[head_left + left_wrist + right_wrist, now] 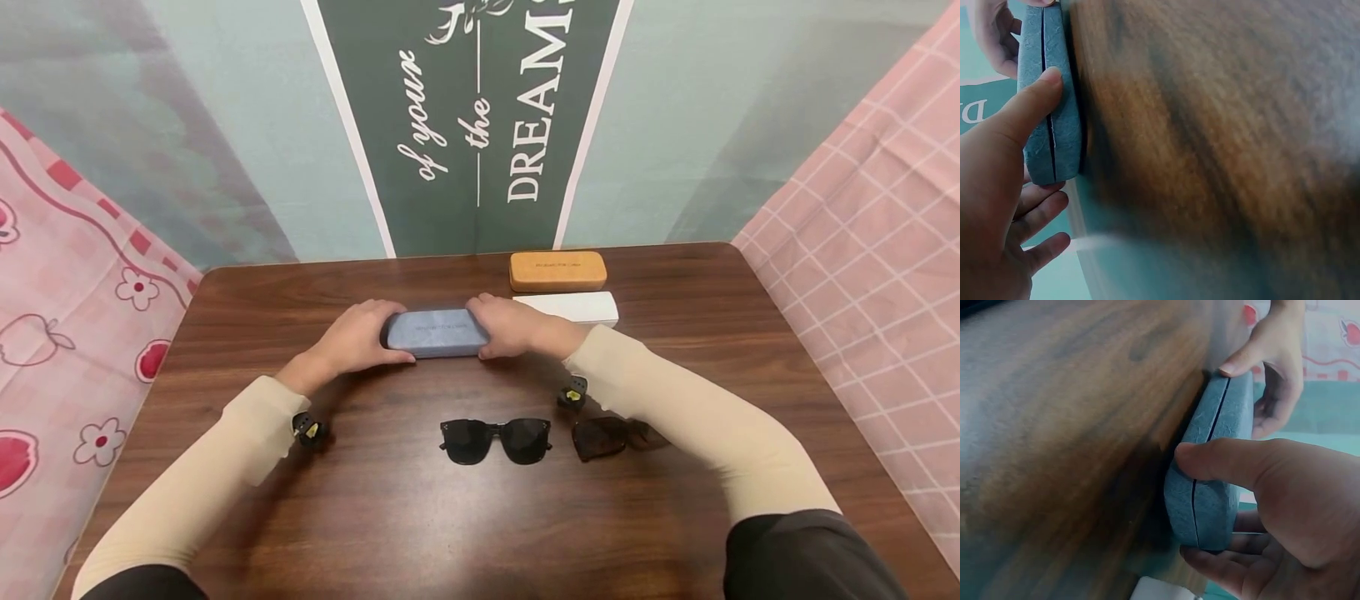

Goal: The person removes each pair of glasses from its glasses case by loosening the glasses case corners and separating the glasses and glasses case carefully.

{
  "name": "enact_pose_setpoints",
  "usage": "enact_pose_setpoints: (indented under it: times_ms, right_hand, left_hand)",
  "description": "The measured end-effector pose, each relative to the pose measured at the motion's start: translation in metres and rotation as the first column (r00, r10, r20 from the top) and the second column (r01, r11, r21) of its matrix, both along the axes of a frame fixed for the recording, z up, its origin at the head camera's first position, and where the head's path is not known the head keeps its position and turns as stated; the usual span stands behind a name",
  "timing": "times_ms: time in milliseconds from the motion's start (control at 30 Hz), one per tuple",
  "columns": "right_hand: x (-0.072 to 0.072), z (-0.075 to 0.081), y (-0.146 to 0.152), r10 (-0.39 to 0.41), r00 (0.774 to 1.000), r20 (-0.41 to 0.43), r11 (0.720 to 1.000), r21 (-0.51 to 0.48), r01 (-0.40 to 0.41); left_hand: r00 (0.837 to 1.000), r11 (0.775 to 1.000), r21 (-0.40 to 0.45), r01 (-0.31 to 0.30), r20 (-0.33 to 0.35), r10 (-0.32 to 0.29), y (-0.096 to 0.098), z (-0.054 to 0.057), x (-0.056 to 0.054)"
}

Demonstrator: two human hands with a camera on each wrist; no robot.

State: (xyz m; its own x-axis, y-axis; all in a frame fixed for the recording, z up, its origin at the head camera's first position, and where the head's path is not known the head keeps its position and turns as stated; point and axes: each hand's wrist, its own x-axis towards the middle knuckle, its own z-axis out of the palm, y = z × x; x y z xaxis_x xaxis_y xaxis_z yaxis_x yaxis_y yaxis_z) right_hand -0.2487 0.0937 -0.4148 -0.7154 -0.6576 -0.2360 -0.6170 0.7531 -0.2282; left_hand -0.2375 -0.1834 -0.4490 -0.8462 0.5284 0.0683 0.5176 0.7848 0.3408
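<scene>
A blue-grey glasses case (438, 332) lies lid up toward the back of the wooden table, its seam closed all along the front in both wrist views. My left hand (362, 335) grips its left end, the thumb (1044, 94) across the front seam and the fingers round the end and back. At the other end my right hand (510, 325) holds it the same way, thumb (1210, 459) on the front. Nearer me lie black sunglasses (495, 440), and beside them a second, brownish pair of sunglasses (602, 437), partly hidden under my right forearm.
A yellow-orange glasses case (558, 271) stands at the table's back edge. In front of it lies a white case (577, 307), partly covered by my right hand and wrist. Printed curtains (247, 125) hang behind and at both sides of the table (360, 517).
</scene>
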Motion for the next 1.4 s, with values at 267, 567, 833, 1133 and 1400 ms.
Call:
enact_pose_setpoints:
  times_ms: [267,567,833,1133,1400]
  right_hand:
    - [0.003,-0.009,0.002,-0.003,0.999,-0.042,1.000,0.010,0.003]
    - [0.000,-0.007,0.004,0.012,0.999,-0.048,1.000,0.017,-0.011]
    - [-0.008,-0.002,0.004,0.010,1.000,0.009,1.000,-0.009,-0.010]
    - [-0.016,0.004,0.003,0.037,0.998,0.052,0.999,0.000,-0.037]
    - [-0.025,0.014,-0.001,0.031,0.993,0.116,0.999,0.033,-0.035]
  left_hand:
    - [0.999,0.997,0.074,-0.007,0.049,0.004,0.001,-0.006,0.004]
    - [0.998,0.998,0.064,-0.013,0.063,0.009,0.005,-0.011,0.006]
    - [0.998,0.999,0.025,-0.029,0.055,0.028,0.007,-0.010,0.007]
    - [0.998,1.000,0.007,-0.025,0.066,0.024,0.010,-0.003,0.010]
    - [0.992,0.999,-0.004,-0.053,0.117,0.053,0.013,0.000,0.006]
